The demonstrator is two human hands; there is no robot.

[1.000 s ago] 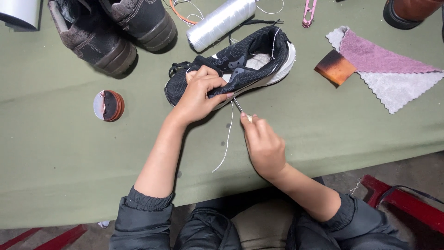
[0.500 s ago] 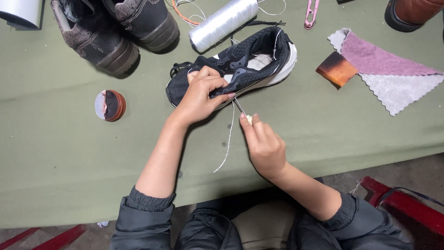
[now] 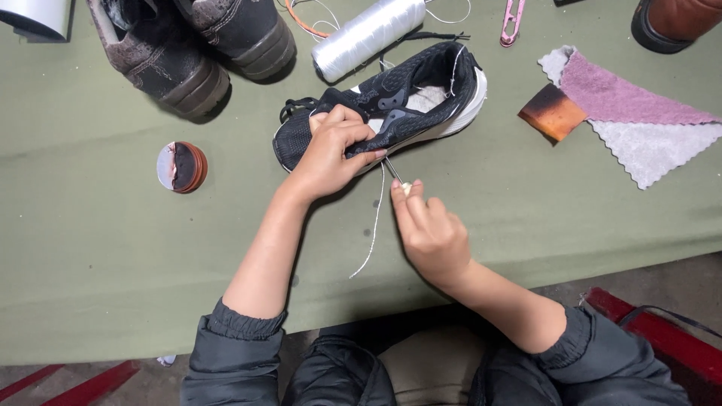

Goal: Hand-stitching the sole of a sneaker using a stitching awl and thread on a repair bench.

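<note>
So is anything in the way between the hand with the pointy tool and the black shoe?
Nothing visible is. The right hand holds the thin metal tool, and its tip reaches the black sneaker by the sole edge. The left hand presses on the sneaker beside that spot, not across it.

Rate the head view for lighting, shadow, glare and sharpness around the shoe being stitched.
Head view: soft, even light on the green table cover; only faint shadows under the left hand and black sneaker; mild sheen on the white thread spool, no harsh glare; right hand and awl sharp, no motion blur; thin thread readable.
</note>
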